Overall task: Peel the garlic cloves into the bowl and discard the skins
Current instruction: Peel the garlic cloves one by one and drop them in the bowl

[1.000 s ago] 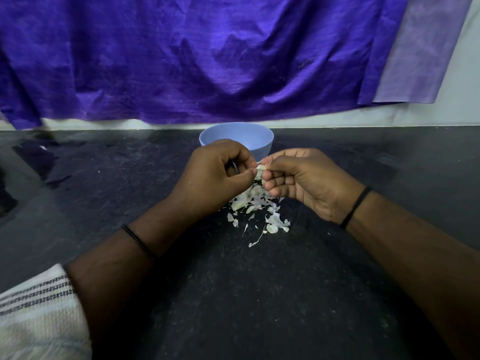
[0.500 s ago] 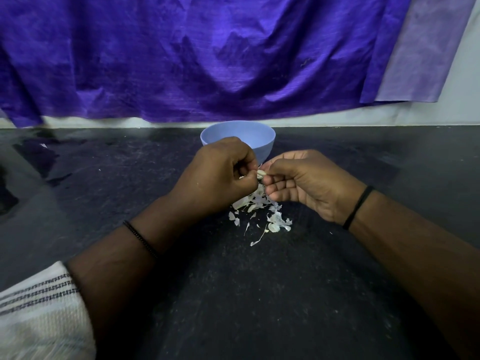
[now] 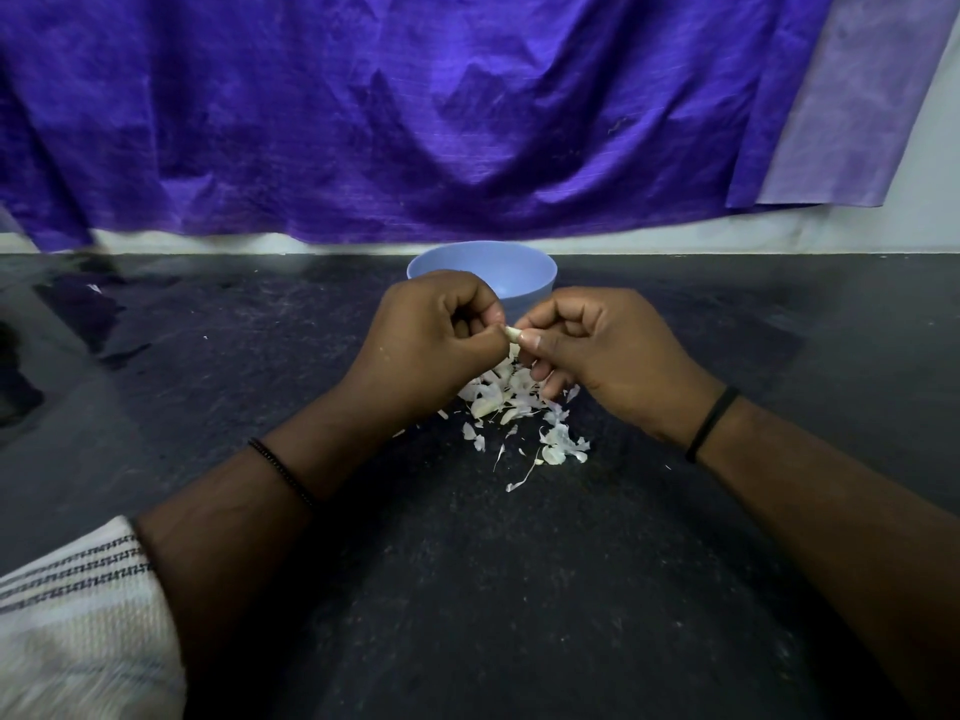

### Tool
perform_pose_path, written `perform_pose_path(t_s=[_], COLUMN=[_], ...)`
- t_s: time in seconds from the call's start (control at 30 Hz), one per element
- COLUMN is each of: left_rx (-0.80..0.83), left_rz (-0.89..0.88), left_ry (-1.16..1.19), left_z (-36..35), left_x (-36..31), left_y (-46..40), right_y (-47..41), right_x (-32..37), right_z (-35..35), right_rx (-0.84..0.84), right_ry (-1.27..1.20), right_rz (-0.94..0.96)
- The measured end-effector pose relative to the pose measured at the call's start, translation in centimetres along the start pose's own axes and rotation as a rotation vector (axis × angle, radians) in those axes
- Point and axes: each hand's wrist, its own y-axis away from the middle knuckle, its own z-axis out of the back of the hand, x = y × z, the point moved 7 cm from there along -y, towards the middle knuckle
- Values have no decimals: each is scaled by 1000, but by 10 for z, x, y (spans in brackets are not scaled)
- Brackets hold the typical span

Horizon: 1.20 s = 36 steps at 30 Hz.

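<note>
a dark speckled stone desk (image 3: 519, 589) carries a heap of white papery garlic skins (image 3: 519, 407); above it the left hand (image 3: 431, 345) and right hand (image 3: 602, 350), fingers curled, both pinch one small pale garlic clove (image 3: 513, 332); just behind stands a round light-blue plastic bowl (image 3: 524, 283); purple cloth (image 3: 415, 111) hangs beyond.

Illumination dim and cool overall. Purple cloth (image 3: 415, 111) is the brightest area, with sheen along its folds. Dark table (image 3: 519, 589) shows a faint reflection at far left. Striped sleeve (image 3: 78, 615) is blurred at lower left. Wide-angle distortion bows the frame edges.
</note>
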Motion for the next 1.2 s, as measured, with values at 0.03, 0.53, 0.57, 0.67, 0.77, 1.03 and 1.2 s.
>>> perform_pose_path(t_s=[0.03, 0.53, 0.57, 0.67, 0.77, 1.03, 1.2], left_rx=[-1, 8, 5, -10, -3, -7, -7], left_rz=[22, 294, 308, 300, 259, 210, 133], left_ry=[30, 579, 591, 534, 399, 202, 73], left_z=[0, -13, -13, -13, -11, -13, -13], left_x=[2, 4, 6, 10, 10, 11, 8], left_y=[0, 1, 1, 1, 1, 1, 1], right_y=[0, -3, -2, 2, 3, 2, 7], right_x=[2, 13, 13, 19, 29, 29, 1], right_z=[1, 11, 11, 7, -5, -11, -14], right_rx=[-16, -118, -126, -143, -95, -88, -92], right_ry=[26, 19, 37, 284, 584, 678, 66], right_rz=[27, 218, 216, 248, 320, 192, -256])
